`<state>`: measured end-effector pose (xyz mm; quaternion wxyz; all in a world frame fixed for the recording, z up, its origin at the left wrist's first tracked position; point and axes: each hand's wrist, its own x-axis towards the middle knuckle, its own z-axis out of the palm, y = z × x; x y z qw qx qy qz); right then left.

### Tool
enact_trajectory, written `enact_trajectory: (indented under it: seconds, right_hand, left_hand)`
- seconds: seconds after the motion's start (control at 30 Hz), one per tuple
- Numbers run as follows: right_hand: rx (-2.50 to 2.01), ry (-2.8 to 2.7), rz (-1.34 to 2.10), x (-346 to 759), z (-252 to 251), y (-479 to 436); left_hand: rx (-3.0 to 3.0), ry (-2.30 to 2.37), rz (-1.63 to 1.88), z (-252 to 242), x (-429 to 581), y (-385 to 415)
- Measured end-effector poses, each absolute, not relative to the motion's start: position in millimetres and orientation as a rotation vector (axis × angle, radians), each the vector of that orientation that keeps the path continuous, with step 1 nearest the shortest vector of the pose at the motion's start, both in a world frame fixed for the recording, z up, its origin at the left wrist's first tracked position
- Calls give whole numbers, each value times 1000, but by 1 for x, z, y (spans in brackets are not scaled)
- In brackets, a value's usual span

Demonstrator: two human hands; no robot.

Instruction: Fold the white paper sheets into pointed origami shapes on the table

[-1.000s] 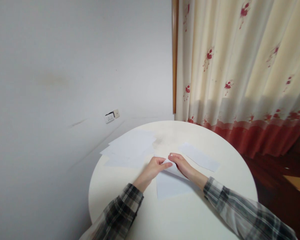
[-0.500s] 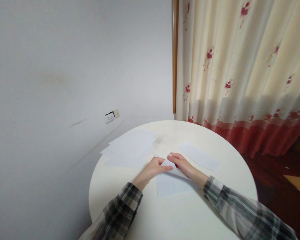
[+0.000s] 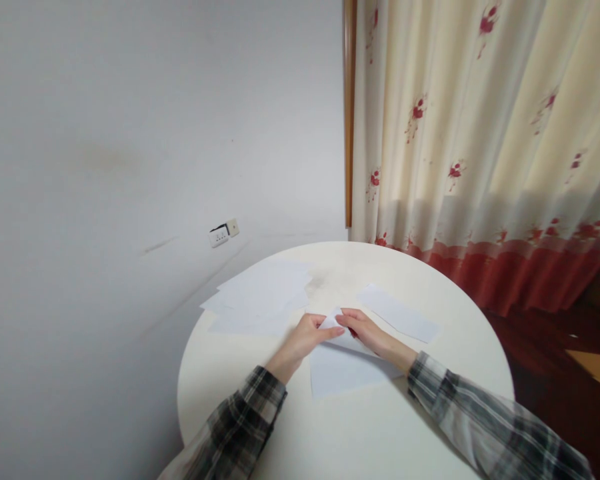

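A white sheet of paper (image 3: 337, 371) lies in the middle of the round white table (image 3: 360, 433), its far end folded up. My left hand (image 3: 307, 335) pinches that folded far edge from the left. My right hand (image 3: 365, 331) pinches the same edge from the right, fingertips almost meeting the left hand's. Both forearms wear plaid sleeves.
A loose pile of white sheets (image 3: 260, 299) lies at the table's far left. A folded strip of paper (image 3: 399, 313) lies at the far right. Behind are a grey wall with a socket (image 3: 223, 231) and a cream curtain with red flowers (image 3: 480, 153).
The folded far tip of the sheet has risen slightly between my fingers, and both hands shifted a little. Everything else is still.
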<state>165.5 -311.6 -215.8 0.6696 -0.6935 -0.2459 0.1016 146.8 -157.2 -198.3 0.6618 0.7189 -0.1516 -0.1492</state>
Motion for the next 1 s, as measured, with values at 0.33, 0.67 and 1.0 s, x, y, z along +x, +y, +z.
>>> enact_trajectory:
  seconds: [0.33, 0.67, 1.0]
  right_hand:
    - [-1559, -554, 239, 165, -215, -313]
    - [-1739, -638, 239, 163, -208, -320]
    - [-1501, -547, 306, 169, -218, -315]
  left_hand:
    - [1624, -335, -351, -192, 143, -158]
    - [1706, -273, -312, -194, 146, -157]
    - [1653, -287, -253, -200, 147, -159]
